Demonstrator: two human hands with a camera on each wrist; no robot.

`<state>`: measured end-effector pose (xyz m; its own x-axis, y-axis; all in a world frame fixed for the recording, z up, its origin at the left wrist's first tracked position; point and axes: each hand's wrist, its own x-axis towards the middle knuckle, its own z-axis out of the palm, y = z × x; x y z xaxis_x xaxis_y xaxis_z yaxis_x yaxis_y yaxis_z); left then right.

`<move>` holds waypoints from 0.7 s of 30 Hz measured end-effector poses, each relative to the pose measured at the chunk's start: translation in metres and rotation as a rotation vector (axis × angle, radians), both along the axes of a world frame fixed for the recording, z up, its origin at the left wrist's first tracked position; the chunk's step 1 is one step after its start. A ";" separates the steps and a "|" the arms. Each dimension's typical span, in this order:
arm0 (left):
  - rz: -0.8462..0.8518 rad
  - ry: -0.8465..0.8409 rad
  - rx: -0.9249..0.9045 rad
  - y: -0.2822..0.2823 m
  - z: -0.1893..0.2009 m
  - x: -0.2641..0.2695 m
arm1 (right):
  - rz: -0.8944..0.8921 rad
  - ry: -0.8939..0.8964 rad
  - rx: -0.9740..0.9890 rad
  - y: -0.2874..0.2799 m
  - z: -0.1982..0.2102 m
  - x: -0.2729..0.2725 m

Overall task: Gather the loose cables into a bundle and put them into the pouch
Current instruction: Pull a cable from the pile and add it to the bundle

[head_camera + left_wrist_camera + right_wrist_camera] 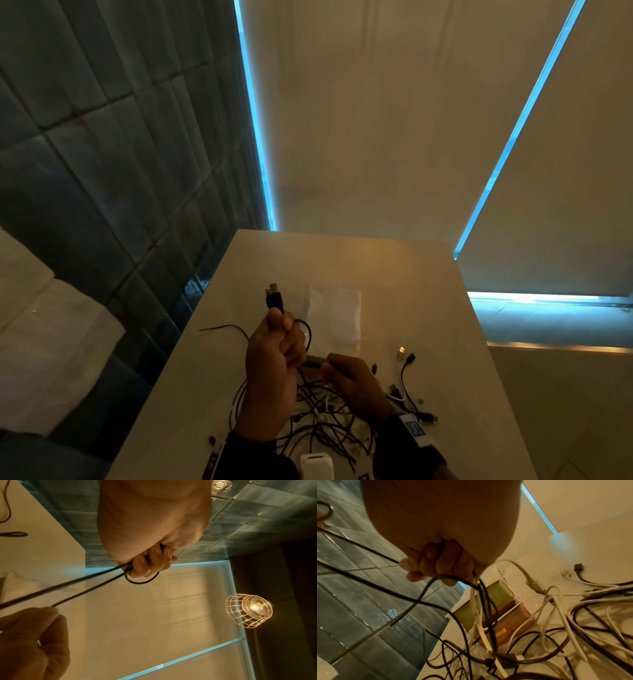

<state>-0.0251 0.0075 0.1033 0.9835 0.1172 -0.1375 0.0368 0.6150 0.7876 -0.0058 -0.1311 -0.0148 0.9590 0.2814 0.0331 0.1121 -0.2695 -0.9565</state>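
A black cable [274,300] was clenched in the raised left hand [274,356], its two plugs upright, while the right hand [352,380] gripped strands above the loose cables [325,425] tangled on the pale table [394,274], with the white pouch [334,315] lying flat just beyond. Dark tiled wall [102,154] stood left, and blinds [394,120] edged in blue light behind. Only the left wrist view showed a wire-caged lamp [248,610]; only the right wrist view showed a clear-wrapped packet [501,607] under the cables.
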 end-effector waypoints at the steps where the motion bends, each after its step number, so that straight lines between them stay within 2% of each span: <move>1: -0.005 -0.007 0.019 0.000 0.001 0.000 | -0.016 0.000 0.008 0.001 -0.002 0.000; 8: -0.008 0.006 0.125 0.002 0.000 0.004 | -0.062 0.028 0.051 0.002 -0.013 0.000; 16: 0.005 -0.004 0.026 0.009 0.011 0.004 | -0.095 0.064 0.054 -0.001 -0.020 -0.002; 18: 0.008 -0.005 0.018 0.009 0.013 0.005 | -0.144 0.059 0.013 -0.002 -0.024 -0.001; 21: 0.023 0.010 0.078 0.010 0.013 0.006 | -0.254 0.076 0.055 -0.004 -0.019 0.004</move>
